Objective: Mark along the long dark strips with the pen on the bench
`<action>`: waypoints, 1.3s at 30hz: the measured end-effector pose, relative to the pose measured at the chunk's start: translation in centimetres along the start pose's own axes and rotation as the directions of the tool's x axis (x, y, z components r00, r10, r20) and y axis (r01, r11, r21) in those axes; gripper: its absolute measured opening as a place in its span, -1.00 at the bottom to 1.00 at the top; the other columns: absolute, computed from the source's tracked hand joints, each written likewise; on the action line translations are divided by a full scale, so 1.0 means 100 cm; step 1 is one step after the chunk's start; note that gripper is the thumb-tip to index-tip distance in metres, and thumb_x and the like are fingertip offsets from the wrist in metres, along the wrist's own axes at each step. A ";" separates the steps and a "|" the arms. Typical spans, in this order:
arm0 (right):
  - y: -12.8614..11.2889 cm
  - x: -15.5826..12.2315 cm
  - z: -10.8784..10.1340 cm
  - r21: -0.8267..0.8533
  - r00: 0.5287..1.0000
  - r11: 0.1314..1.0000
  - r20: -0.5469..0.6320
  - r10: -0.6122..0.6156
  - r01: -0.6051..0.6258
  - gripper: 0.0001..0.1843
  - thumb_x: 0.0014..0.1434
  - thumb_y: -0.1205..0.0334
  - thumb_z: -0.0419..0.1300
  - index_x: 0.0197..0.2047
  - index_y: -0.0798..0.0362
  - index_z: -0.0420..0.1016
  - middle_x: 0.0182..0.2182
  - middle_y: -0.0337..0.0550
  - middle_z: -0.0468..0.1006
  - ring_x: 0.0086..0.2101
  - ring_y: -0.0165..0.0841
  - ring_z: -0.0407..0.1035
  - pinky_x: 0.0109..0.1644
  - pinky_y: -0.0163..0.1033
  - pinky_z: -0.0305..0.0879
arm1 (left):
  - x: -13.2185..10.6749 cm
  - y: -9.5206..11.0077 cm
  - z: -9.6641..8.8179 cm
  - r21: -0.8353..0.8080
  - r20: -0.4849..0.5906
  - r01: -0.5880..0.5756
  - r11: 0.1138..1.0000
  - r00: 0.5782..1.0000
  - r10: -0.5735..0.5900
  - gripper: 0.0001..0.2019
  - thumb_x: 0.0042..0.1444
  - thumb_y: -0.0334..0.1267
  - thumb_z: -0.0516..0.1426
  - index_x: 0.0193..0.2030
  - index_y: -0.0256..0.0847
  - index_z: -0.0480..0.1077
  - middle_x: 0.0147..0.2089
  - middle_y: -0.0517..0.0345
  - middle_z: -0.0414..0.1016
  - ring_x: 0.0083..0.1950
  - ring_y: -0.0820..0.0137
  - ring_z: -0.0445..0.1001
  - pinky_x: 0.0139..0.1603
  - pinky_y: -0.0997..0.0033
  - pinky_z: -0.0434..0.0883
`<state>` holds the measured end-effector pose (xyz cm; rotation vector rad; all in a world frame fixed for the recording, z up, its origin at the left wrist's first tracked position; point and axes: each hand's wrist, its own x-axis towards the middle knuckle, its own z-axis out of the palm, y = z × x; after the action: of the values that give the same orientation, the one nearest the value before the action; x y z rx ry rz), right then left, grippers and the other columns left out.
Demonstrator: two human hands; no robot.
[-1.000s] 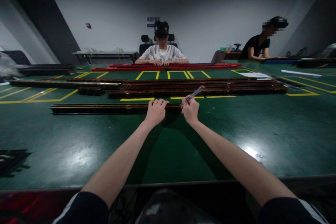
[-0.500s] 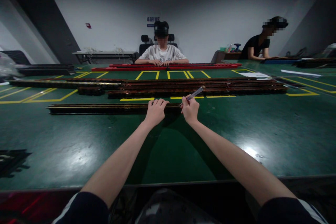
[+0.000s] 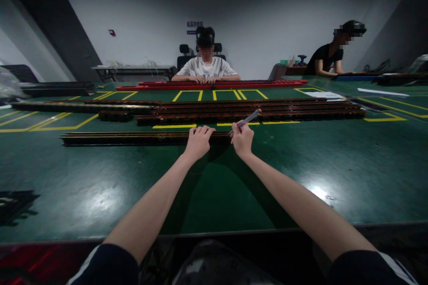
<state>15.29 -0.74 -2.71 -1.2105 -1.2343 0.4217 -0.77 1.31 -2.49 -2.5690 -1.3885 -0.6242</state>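
Note:
A long dark rail [image 3: 133, 138] lies across the green table [image 3: 214, 187] in front of me. My left hand [image 3: 198, 141] rests on its right end with the fingers curled over the top edge. Just to the right, my right hand [image 3: 242, 139] pinches a thin clear pen-like tool [image 3: 247, 119], its tip pointing down at the rail's end and its shaft slanting up to the right.
A stack of long dark rails [image 3: 247, 111] lies beyond my hands, between yellow floor-tape boxes. Red rails [image 3: 214, 84] sit in front of a seated person [image 3: 205, 64] opposite. Another person [image 3: 329, 55] works at the far right. A dark object [image 3: 13, 205] lies at the left edge.

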 end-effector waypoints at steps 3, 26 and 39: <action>0.001 0.000 0.000 0.016 1.000 1.000 -0.011 0.008 -0.008 -0.79 0.24 0.14 0.05 -0.39 0.04 0.28 -0.54 -0.23 0.40 -0.59 -0.40 0.32 -0.55 -0.30 0.27 | 0.000 -0.001 0.002 -0.004 0.004 0.001 1.000 1.000 -0.001 -0.48 0.11 -0.56 -0.14 0.15 -0.19 0.35 0.13 -0.05 0.44 0.17 0.18 0.35 0.21 0.00 0.19; -0.005 -0.001 0.000 0.047 0.998 0.999 0.067 0.016 -0.019 -0.78 0.22 0.10 0.06 -0.41 0.01 0.24 -0.62 -0.29 0.38 -0.68 -0.41 0.29 -0.61 -0.30 0.26 | -0.001 -0.003 0.001 -0.012 -0.032 0.024 1.000 0.999 -0.024 -0.50 0.09 -0.59 -0.12 0.09 -0.21 0.38 0.07 -0.06 0.47 0.14 0.19 0.39 0.16 0.05 0.24; -0.007 -0.001 -0.001 0.058 0.997 0.998 0.075 0.019 -0.024 -0.68 0.22 -0.04 0.08 -0.42 0.02 0.25 -0.61 -0.28 0.39 -0.67 -0.42 0.29 -0.62 -0.30 0.27 | -0.001 -0.009 0.000 -0.064 -0.008 -0.002 0.998 1.000 0.001 -0.51 0.12 -0.57 -0.13 0.12 -0.21 0.36 0.10 -0.05 0.46 0.16 0.21 0.37 0.19 0.06 0.24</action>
<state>15.13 -1.16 -2.16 -1.1678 -1.2651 0.5197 -1.59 1.75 -2.62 -2.6135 -1.3859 -0.6890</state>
